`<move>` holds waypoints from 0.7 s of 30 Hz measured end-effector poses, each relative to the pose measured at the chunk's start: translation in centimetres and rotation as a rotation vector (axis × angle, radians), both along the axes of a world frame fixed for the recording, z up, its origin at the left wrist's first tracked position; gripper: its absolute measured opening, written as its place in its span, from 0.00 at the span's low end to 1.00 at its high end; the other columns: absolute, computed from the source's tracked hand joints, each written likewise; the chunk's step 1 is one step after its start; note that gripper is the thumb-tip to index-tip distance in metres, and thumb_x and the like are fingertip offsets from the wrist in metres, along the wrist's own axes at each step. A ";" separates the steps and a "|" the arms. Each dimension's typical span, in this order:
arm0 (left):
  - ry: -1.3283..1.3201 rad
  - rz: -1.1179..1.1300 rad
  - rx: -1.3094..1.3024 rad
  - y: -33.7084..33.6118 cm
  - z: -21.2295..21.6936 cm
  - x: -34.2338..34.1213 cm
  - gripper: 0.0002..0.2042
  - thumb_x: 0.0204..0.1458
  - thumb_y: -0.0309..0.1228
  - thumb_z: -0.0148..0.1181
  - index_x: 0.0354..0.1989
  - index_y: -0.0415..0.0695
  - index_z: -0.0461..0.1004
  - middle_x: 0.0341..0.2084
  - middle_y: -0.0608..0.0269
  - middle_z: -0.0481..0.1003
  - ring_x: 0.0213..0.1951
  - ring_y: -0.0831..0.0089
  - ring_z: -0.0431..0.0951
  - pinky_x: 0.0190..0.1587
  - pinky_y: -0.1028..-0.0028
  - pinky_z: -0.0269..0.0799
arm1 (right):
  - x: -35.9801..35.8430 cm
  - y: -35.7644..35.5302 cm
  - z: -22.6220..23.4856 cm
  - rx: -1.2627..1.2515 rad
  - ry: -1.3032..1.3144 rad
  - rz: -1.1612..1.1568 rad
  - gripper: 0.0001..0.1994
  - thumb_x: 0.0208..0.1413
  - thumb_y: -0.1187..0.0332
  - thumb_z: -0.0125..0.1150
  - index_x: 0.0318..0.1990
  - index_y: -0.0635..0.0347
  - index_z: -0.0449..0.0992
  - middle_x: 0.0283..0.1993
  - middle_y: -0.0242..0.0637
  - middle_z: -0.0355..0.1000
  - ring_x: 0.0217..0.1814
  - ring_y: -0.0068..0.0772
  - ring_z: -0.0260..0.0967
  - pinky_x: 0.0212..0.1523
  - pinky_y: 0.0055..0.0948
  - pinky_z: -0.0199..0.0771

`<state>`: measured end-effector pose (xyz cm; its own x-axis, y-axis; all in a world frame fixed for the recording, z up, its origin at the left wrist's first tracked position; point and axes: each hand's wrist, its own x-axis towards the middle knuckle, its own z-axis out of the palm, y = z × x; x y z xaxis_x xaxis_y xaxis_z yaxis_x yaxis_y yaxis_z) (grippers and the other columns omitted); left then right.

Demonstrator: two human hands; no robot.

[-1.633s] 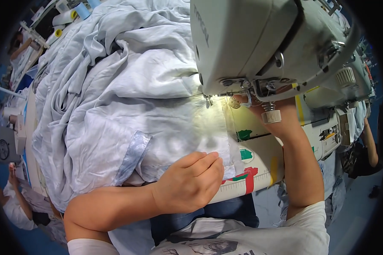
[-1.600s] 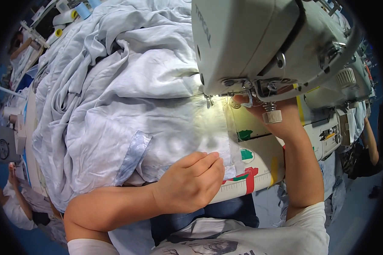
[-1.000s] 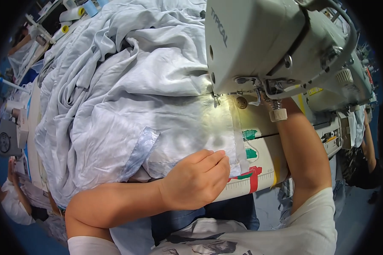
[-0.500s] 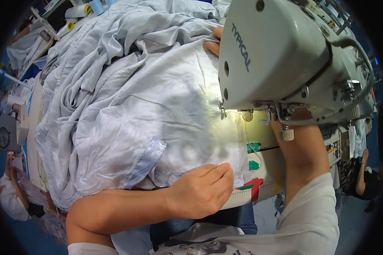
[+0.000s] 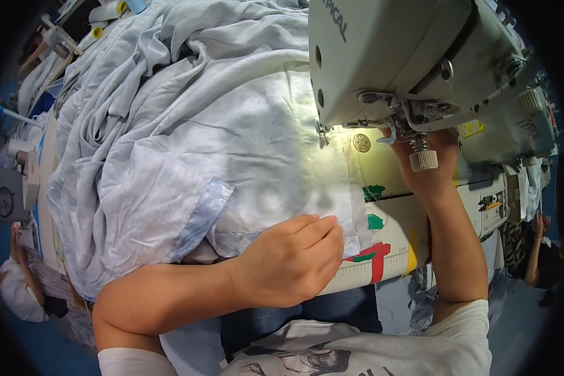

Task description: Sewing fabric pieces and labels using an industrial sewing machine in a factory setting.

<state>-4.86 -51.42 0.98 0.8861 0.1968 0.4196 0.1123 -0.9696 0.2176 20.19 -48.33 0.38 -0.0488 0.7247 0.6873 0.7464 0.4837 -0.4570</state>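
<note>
A large piece of pale grey-white fabric lies in folds across the machine bed, its right edge flat beneath the presser foot of a sewing machine. My left hand pinches the near right part of this fabric, fingers pressed together just short of the bed's front edge. A shiny bluish strip shows on the cloth left of that hand. My right hand is behind the needle area, under the machine arm; the thread tension knob and machine parts hide its fingers.
Red and green tape and a ruler scale mark the bed's front edge. Thread cones stand at the far left. A grey dial device sits at the left. Other people work on both sides.
My right hand has drawn back from the fabric beyond the machine head to under the arm. My left hand keeps its pinch. The whole view has shifted a little.
</note>
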 end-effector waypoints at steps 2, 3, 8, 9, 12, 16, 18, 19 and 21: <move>0.012 -0.002 -0.004 -0.1 0.1 0.0 0.12 0.43 0.29 0.58 0.34 0.35 0.79 0.39 0.54 0.78 0.44 0.62 0.79 0.43 0.68 0.76 | 0.0 0.2 0.0 0.083 0.027 0.048 0.11 0.36 0.78 0.67 0.30 0.62 0.73 0.26 0.39 0.70 0.27 0.43 0.68 0.31 0.32 0.68; 0.021 -0.006 -0.007 -0.1 0.1 0.0 0.12 0.43 0.29 0.58 0.34 0.35 0.79 0.39 0.54 0.78 0.44 0.63 0.79 0.44 0.68 0.75 | 0.0 0.4 0.1 0.082 0.030 0.046 0.11 0.36 0.78 0.67 0.30 0.62 0.73 0.26 0.39 0.70 0.27 0.43 0.68 0.31 0.32 0.68; 0.015 0.004 0.000 -0.3 0.1 -0.2 0.12 0.43 0.29 0.57 0.34 0.36 0.79 0.39 0.55 0.78 0.45 0.63 0.78 0.46 0.68 0.74 | 0.0 0.3 0.0 0.060 -0.060 -0.016 0.10 0.36 0.77 0.66 0.29 0.61 0.73 0.26 0.38 0.70 0.26 0.41 0.65 0.31 0.32 0.66; 0.019 -0.008 0.003 -0.3 0.1 -0.2 0.12 0.43 0.29 0.57 0.34 0.36 0.78 0.39 0.55 0.78 0.45 0.63 0.78 0.47 0.68 0.74 | 0.0 0.3 -0.2 0.060 -0.061 -0.020 0.10 0.36 0.77 0.66 0.29 0.61 0.73 0.26 0.38 0.70 0.26 0.41 0.65 0.31 0.32 0.66; 0.075 -0.055 0.017 -0.5 0.5 -0.2 0.13 0.42 0.30 0.57 0.35 0.36 0.78 0.39 0.56 0.78 0.45 0.63 0.78 0.48 0.68 0.73 | 0.2 0.4 -0.4 0.098 -0.034 -0.042 0.09 0.36 0.76 0.67 0.27 0.60 0.72 0.25 0.37 0.70 0.26 0.40 0.64 0.33 0.32 0.65; 0.104 -0.079 0.020 -0.8 1.0 -0.4 0.13 0.42 0.30 0.57 0.35 0.37 0.78 0.39 0.56 0.78 0.46 0.64 0.78 0.50 0.69 0.71 | 0.1 0.2 0.0 0.065 -0.137 -0.059 0.09 0.43 0.77 0.70 0.34 0.61 0.78 0.29 0.34 0.78 0.28 0.30 0.75 0.33 0.27 0.72; 0.088 -0.093 0.013 -0.9 0.9 -0.4 0.13 0.42 0.30 0.57 0.35 0.37 0.78 0.39 0.55 0.78 0.46 0.64 0.77 0.51 0.69 0.70 | 0.3 0.1 0.0 0.073 -0.131 -0.062 0.10 0.43 0.77 0.70 0.34 0.61 0.78 0.29 0.34 0.77 0.28 0.30 0.75 0.33 0.27 0.72; 0.088 -0.097 0.016 -1.0 1.0 -0.4 0.13 0.42 0.30 0.57 0.35 0.37 0.78 0.39 0.55 0.78 0.46 0.64 0.77 0.51 0.69 0.70 | 0.7 0.0 -0.2 0.051 -0.150 -0.068 0.10 0.42 0.77 0.71 0.34 0.61 0.78 0.30 0.34 0.77 0.29 0.31 0.75 0.33 0.28 0.72; 0.095 -0.103 0.021 -1.3 1.0 -0.5 0.12 0.42 0.29 0.58 0.35 0.38 0.79 0.39 0.57 0.78 0.47 0.65 0.77 0.52 0.70 0.69 | 0.7 -0.1 -0.2 0.028 -0.165 -0.078 0.11 0.41 0.77 0.71 0.34 0.61 0.78 0.31 0.35 0.77 0.30 0.32 0.75 0.34 0.28 0.72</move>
<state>-5.36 -52.74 2.00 0.9373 0.0946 0.3355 0.0310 -0.9813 0.1900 20.89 -48.40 0.20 -0.1064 0.7116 0.6944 0.8460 0.4318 -0.3128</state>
